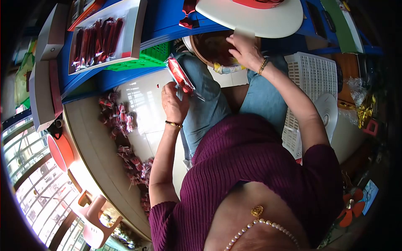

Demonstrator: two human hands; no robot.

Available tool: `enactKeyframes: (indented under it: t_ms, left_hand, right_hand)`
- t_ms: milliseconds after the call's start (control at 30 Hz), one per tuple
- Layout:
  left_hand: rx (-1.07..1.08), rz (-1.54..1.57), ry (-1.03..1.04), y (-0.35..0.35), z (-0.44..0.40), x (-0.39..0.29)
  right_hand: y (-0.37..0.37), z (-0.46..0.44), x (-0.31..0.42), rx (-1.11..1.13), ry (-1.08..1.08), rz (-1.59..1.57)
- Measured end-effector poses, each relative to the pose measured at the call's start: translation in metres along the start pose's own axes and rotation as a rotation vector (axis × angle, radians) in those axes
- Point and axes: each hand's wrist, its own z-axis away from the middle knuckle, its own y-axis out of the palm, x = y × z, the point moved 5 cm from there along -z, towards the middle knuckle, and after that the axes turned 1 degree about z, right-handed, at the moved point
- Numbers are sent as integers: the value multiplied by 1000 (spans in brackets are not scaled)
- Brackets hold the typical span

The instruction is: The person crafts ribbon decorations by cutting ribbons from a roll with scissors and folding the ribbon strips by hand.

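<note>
My left hand (173, 98) is closed around the lower end of a clear packet with red contents (179, 75), held over the left knee. My right hand (247, 51) reaches over a round brown container (209, 46) between the knees, near the rim of a white hat-shaped object (251, 19). Its fingers are slightly bent and apart. A small pale piece lies at its fingertips, blurred; whether the fingers grip it is unclear.
An open box (136, 46) of dark red wrapped packets stands at the upper left, above a green basket (146, 58). Red wrapped bundles (119, 115) lie on the floor at left. A white plastic crate (310, 71) stands at right, near a red fan (351, 205).
</note>
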Motion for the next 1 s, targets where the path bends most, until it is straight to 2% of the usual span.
enactKeyframes:
  t_ms: [67,133,233,367,733,933,1000]
  left_hand:
    - [25,-41,94,0,-1,-11]
    - [69,49,145,1,3,-22]
    - [83,54,211,1,11,-21]
    - [145,49,249,-3,21,-22]
    - [160,142,282,-4,38,-9]
    - [92,123,214,-4,43,-15]
    - [-36,260,85,0,46,-6]
  right_hand:
    - [2,7,17,60,-101,-106]
    - [-1,10,51,58,-270,-188]
    - [16,28,102,67,-568,-157]
    - [46,41,122,114,-733,-166]
    - [58,35,114,62,-737,-297]
    - [58,31,121,126,-551,-437]
    - [60,30,120,260,-380,-487]
